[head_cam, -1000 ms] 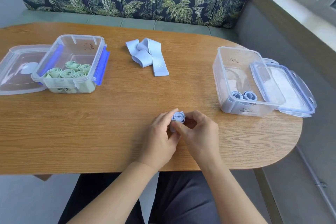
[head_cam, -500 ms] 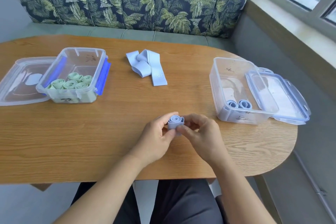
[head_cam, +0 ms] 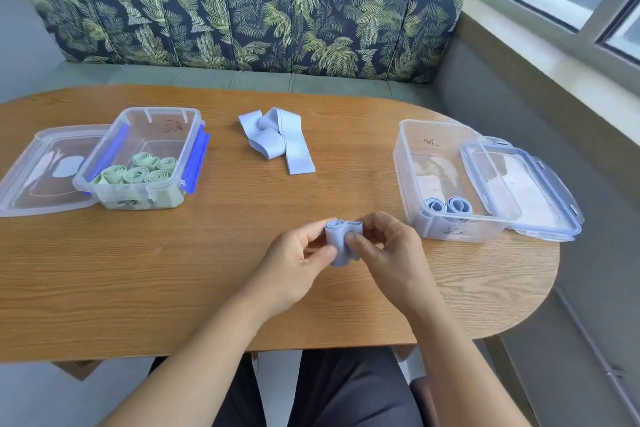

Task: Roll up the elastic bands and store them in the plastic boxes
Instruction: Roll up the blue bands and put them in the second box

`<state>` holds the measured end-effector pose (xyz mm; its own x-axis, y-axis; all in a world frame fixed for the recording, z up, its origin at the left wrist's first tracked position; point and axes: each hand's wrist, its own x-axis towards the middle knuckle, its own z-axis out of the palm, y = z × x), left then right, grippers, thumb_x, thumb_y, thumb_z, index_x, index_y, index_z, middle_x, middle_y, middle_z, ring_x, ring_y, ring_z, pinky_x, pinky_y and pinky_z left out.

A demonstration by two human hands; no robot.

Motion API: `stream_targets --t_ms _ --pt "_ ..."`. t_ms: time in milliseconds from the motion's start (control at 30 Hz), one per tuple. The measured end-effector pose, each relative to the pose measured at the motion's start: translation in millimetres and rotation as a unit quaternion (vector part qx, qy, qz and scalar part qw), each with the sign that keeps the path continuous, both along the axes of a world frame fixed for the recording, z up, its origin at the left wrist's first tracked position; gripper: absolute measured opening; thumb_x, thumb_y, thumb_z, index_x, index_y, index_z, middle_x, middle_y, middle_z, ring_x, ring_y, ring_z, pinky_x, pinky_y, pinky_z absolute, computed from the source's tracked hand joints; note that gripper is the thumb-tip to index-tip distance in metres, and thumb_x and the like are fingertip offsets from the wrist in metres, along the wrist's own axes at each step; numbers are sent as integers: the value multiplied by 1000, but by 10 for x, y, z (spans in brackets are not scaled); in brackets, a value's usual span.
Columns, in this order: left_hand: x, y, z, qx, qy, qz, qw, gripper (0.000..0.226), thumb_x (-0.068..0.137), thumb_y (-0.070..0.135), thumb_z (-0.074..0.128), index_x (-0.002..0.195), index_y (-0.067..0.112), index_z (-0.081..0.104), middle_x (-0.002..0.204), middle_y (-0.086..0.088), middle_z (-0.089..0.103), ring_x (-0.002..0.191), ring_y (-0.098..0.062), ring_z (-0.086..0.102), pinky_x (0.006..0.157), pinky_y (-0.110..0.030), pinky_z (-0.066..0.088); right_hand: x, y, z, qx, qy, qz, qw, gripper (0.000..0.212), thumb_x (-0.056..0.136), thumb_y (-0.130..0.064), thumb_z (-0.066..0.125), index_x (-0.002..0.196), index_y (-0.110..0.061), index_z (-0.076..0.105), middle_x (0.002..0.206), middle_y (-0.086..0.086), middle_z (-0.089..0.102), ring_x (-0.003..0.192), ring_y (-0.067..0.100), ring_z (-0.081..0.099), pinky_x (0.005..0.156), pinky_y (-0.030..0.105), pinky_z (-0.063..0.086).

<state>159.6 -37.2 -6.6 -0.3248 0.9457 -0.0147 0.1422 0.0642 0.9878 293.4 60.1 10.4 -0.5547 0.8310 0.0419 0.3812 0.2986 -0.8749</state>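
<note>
A pale blue elastic band (head_cam: 340, 242), partly rolled, is held just above the table's front middle. My left hand (head_cam: 298, 265) pinches its left side and my right hand (head_cam: 388, 251) pinches its right side, both with curled fingers. Loose blue bands (head_cam: 277, 140) lie in a heap at the table's centre back. At the right stands a clear plastic box (head_cam: 412, 163) with two rolled blue bands (head_cam: 448, 206) inside. At the left a second clear box (head_cam: 157, 114) with blue clips holds several rolled green bands (head_cam: 138, 172).
A clear lid (head_cam: 34, 177) lies left of the green-band box, and another lid (head_cam: 530, 194) leans on the right box. The wooden table (head_cam: 173, 270) has a rounded right end. A leaf-patterned sofa back (head_cam: 242, 3) runs behind; a window sill lies right.
Both hands have lifted the blue roll slightly and the band's outer end has loosened, hanging lower between the fingers. The camera tilted up, showing more sofa.
</note>
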Motion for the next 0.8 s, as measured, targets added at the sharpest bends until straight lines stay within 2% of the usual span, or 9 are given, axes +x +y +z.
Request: stream_targets --t_ms 33,167,267,367,433,500,633,700,800 --pt "-4 -8 4 8 -11 0 1000 37 95 4 54 128 20 61 121 6 69 116 -10 61 104 -38 46 0 -8 3 -3 1 4 1000 4 83 -23 69 86 -22 66 76 -9 67 71 7 60 75 36 52" --pt "2 -32 -2 37 -50 39 997 29 90 13 59 116 24 66 111 2 72 108 -18 65 98 -36 49 -14 -105 34 6 3 -64 998 32 82 -33 73 112 -30 62 94 -14 66 79 0 61 78 32 53" --pt "-16 -34 -20 42 -60 63 995 27 90 14 58 115 22 66 107 0 73 105 -20 66 98 -39 51 -27 -212 46 57 33 -102 993 26 79 -36 75 101 -31 63 91 -14 65 81 1 61 76 31 52" --pt "-34 -46 -13 47 -87 58 993 27 92 13 58 117 17 66 104 -4 73 98 -17 67 97 -39 51 -63 -244 -2 52 19 -51 997 22 78 -38 77 95 -28 68 89 -13 69 85 2 63 76 26 50" --pt "-40 -47 -6 55 -128 42 989 27 94 9 57 120 12 64 109 -8 72 105 -21 66 101 -39 49 -81 -242 16 -16 68 -25 997 17 80 -29 78 94 -23 72 84 -7 73 81 4 66 74 21 49" --pt "-62 -48 -3 65 -157 24 985 32 90 14 57 120 10 64 114 -11 70 113 -25 63 103 -39 46 -76 -236 58 -119 138 -11 983 15 81 -21 77 95 -16 73 85 0 75 77 6 67 67 17 48" --pt "-80 -47 -6 67 -158 3 985 35 87 17 56 121 14 64 116 -6 70 115 -15 60 99 -28 44 -59 -245 72 -309 191 -6 932 19 83 -15 73 102 -11 70 97 8 74 83 14 70 69 24 53" --pt "-81 -42 -28 59 -163 -3 985 35 87 17 57 121 15 64 118 -4 70 116 -14 60 99 -27 43 -55 -242 57 -346 194 -6 918 17 82 -15 73 98 -11 70 95 7 73 84 14 69 72 27 52" --pt "-119 -33 -59 42 -160 -25 986 36 89 19 56 123 13 64 121 -5 68 120 -18 58 106 -35 40 -43 -244 53 -314 179 -7 932 13 82 -16 73 93 -11 69 88 3 73 81 13 68 69 25 51"
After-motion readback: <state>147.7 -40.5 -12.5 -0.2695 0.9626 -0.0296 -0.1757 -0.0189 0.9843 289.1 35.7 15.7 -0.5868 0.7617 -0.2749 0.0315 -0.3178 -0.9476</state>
